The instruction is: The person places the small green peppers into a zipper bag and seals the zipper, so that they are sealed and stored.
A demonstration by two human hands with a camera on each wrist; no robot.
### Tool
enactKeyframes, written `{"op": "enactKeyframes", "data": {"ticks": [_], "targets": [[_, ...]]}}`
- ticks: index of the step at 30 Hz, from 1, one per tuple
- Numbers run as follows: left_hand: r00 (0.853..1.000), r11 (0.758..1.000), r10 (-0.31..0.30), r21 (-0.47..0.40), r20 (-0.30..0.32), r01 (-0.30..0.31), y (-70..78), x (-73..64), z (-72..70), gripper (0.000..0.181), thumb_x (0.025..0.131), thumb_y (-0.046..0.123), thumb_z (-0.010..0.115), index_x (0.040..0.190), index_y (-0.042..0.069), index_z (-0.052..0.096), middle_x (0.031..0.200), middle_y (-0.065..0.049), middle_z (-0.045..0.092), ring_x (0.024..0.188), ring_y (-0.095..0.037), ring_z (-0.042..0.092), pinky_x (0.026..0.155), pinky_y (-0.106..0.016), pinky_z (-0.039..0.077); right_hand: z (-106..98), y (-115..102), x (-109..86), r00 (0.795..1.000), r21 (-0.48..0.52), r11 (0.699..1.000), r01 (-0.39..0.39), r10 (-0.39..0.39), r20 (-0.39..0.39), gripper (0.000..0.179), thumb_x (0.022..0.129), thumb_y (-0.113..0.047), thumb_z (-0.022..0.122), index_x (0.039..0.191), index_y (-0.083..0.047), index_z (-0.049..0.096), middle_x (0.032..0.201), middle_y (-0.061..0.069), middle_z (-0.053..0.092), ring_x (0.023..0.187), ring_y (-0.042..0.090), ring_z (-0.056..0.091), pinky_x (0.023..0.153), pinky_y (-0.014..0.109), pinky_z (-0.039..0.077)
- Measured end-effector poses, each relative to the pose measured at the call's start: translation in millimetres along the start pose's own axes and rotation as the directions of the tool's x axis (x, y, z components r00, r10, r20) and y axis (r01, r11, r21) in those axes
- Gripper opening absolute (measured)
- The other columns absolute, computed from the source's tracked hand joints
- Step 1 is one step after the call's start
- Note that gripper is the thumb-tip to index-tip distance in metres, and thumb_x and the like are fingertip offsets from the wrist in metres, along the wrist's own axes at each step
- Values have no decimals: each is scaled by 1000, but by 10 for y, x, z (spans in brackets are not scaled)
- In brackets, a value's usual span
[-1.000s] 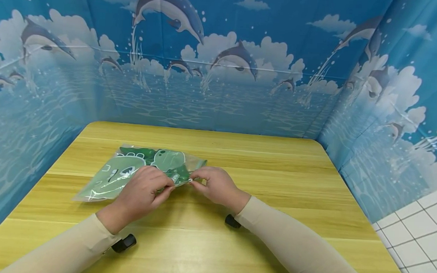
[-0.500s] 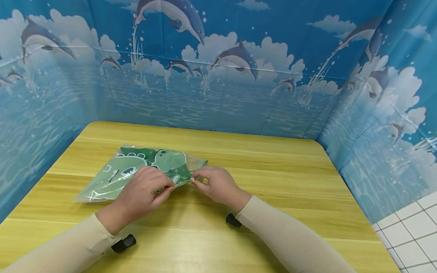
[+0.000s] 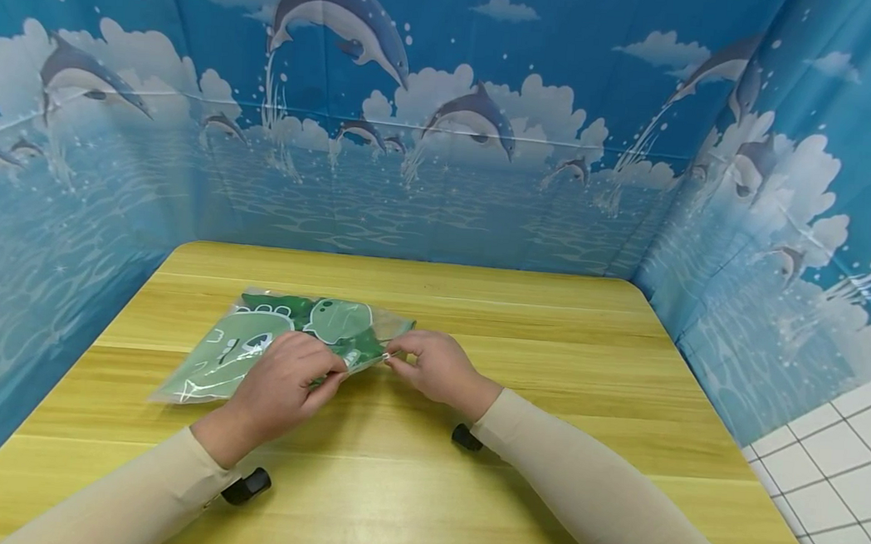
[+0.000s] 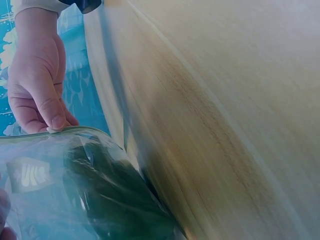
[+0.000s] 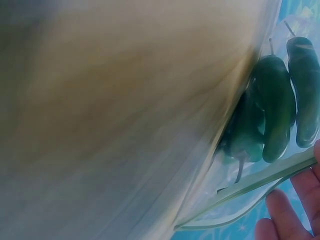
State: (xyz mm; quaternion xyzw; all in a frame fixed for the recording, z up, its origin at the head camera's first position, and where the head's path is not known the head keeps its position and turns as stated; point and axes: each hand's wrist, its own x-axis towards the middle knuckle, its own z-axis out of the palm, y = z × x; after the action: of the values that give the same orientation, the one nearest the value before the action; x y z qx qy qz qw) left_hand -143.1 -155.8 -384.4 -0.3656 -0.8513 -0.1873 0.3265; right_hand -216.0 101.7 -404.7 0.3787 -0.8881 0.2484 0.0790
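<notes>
A clear slider zip bag (image 3: 216, 358) printed with pale green dinosaur faces lies at the left of the table. Several green peppers (image 5: 275, 107) with thin stems show through its plastic in the right wrist view. My left hand (image 3: 282, 387) pinches the near edge of the bag between thumb and fingers. Farther right along that edge, my right hand (image 3: 437, 374) pinches the small white slider (image 3: 385, 356), thumb below and fingers above. From the right wrist, two pale green strips of the bag's mouth (image 5: 250, 187) stand apart along part of their length.
The wood-grain table (image 3: 551, 346) has rounded far corners. A blue curtain (image 3: 440, 197) with dolphins surrounds it at the back and sides. White tiles (image 3: 843, 463) show at the lower right. Black wrist devices (image 3: 246, 485) hang under both sleeves.
My right hand has shifted very slightly to the right with the slider, and the bag has crept a little the same way. My left hand stays where it was.
</notes>
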Motion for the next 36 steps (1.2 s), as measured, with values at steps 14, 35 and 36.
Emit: {"op": "enactKeyframes", "data": {"ticks": [14, 35, 36], "targets": [[1000, 1000, -1, 2, -1, 1, 0, -1, -6, 8, 86, 12, 80, 88, 18, 75, 81, 7, 70, 83, -16, 64, 80, -43, 51, 8, 56, 8, 1000, -9, 1000, -26, 26, 4, 14, 101, -24, 72, 110, -18, 81, 107, -3, 80, 92, 11, 74, 80, 34, 61], [1000, 1000, 6, -15, -6, -6, -2, 14, -26, 11, 86, 9, 78, 88, 19, 73, 81, 8, 70, 81, -15, 63, 78, -42, 50, -2, 52, 33, 998, 11, 998, -58, 57, 13, 14, 102, -24, 72, 111, -18, 81, 107, -2, 80, 92, 11, 74, 78, 31, 60], [1000, 1000, 6, -16, -6, -6, -2, 14, -26, 10, 86, 9, 78, 88, 19, 73, 81, 8, 70, 81, -15, 63, 78, -42, 50, 0, 52, 34, 998, 12, 998, -57, 57, 10, 14, 102, -25, 72, 111, -18, 81, 106, -3, 80, 92, 11, 74, 79, 31, 60]]}}
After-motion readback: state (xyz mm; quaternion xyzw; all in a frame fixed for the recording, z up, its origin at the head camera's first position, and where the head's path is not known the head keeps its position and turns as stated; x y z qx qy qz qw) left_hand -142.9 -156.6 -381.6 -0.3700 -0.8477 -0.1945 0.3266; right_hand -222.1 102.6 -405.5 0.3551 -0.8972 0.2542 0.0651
